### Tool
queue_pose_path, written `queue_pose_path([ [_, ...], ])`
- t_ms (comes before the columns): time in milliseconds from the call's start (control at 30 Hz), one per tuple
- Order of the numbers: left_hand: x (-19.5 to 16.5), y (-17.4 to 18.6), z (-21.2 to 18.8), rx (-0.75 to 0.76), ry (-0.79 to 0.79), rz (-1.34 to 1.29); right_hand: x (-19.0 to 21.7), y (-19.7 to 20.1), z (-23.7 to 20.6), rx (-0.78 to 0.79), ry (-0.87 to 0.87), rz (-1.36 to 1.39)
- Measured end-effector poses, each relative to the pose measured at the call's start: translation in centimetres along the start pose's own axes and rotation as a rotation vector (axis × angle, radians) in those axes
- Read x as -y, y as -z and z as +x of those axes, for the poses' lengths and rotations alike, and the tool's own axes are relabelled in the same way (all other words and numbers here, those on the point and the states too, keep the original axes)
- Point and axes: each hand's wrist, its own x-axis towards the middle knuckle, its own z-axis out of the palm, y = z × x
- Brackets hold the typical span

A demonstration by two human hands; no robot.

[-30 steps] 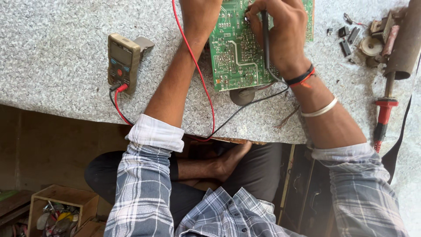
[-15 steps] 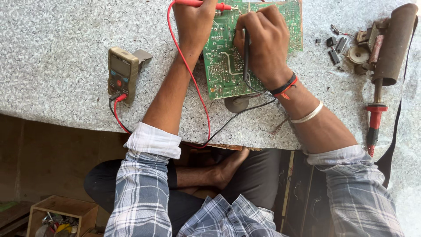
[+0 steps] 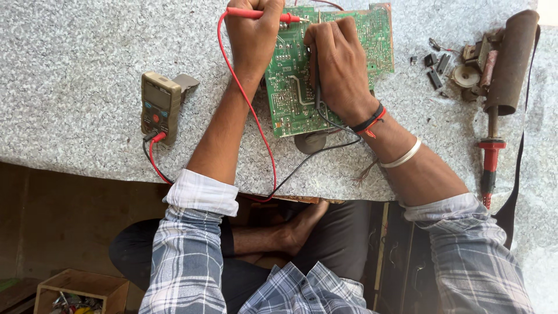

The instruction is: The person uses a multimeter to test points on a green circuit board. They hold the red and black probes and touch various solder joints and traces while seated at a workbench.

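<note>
Gripping the red probe (image 3: 256,13) in my left hand (image 3: 253,35), I am closing my fingers around its handle and pointing its tip toward the top edge of the green circuit board (image 3: 331,70). I am curling my right hand (image 3: 337,64) around the black probe (image 3: 317,81), holding it upright like a pen and pressing it down on the middle of the board, though my fingers are hiding the tip. The board is lying flat on the speckled grey table (image 3: 75,58), under both my hands. The red lead (image 3: 256,122) is looping down past my left forearm to the table's near edge, and the black lead (image 3: 308,160) is running beside it; both are ending at the yellow-brown multimeter (image 3: 160,104), which is lying well apart to the left. To my right, a red-handled screwdriver (image 3: 489,166) is lying below a rusty brown cylinder (image 3: 511,58), with small dark parts (image 3: 436,72) scattered near them. I am sitting cross-legged, my bare foot (image 3: 302,224) showing under the table.
</note>
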Motion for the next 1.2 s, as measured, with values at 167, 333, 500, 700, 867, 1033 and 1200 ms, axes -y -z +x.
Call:
queue_pose_path([
  [167, -0.6, -0.1, 0.3, 0.009, -0.019, 0.053, -0.3, 0.2, -0.1, -0.011, -0.033, 0.067],
  [333, -0.9, -0.7, 0.3, -0.017, 0.001, 0.052, -1.0, 0.5, -0.3, -0.038, -0.025, 0.106],
  [500, -1.3, -1.3, 0.3, 0.010, 0.025, -0.031, -1.8, 0.9, -0.5, -0.058, -0.014, 0.167],
  [700, -1.6, -1.9, 0.2, 0.026, 0.044, 0.009, -2.4, 1.6, -0.5, -0.089, -0.100, 0.241],
  [867, -1.3, -2.3, 0.2, 0.051, 0.032, 0.031, -3.4, 2.6, -0.9, -0.114, -0.060, 0.301],
  [1033, -0.8, -3.0, 0.1, 0.069, 0.038, 0.037, -4.9, 3.6, -1.4, -0.086, -0.038, 0.325],
  [1200, -0.6, -3.6, -0.1, 0.100, 0.015, 0.066, -5.9, 3.4, -1.8, -0.073, -0.027, 0.305],
])
